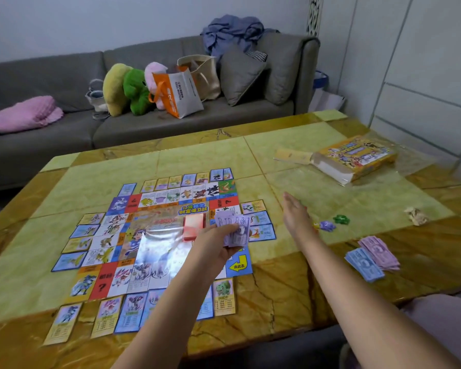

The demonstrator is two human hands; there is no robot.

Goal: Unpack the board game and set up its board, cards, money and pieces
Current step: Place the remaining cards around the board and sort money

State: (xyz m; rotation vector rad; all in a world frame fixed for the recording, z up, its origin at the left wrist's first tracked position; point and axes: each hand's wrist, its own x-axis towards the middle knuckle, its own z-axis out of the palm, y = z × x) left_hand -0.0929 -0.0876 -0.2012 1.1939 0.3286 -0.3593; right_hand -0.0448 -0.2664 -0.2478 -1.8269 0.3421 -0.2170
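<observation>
Mostly set up, a board game is seen from above on a green and amber stone-patterned table (pixel 304 288). The board (pixel 155 235) lies flat at centre left, its middle glaring under room light. Property cards (pixel 224 296) are laid in rows just beside all four of its edges, and a red deck (pixel 193 226) sits on the board's central area.

The left hand (pixel 218 241) reaches in over the board's near right corner, fingers and thumb curled round a wad of purple banknotes (pixel 233 230). The right hand (pixel 296 217) hovers over bare table just right of the board, fingers straight and together, holding nothing.

Near that hand sit two small playing pieces, one purple (pixel 327 225) and one green (pixel 341 219) (a third, yellowish one may lie half hidden behind the wrist). Further right, near the table edge, are two sorted money stacks: a pink-purple stack (pixel 381 253) and a blue stack (pixel 363 265), touching each other. The yellow game box (pixel 357 158) lies open at the far right, on clear wrapping. A crumpled scrap (pixel 417 215) lies between the box and the stacks.

Judging by this layout, board and cards look done; what seems left is laying down the held notes and placing the pieces on the board. A grey sofa (pixel 64 83) with bags and soft toys stands behind.
</observation>
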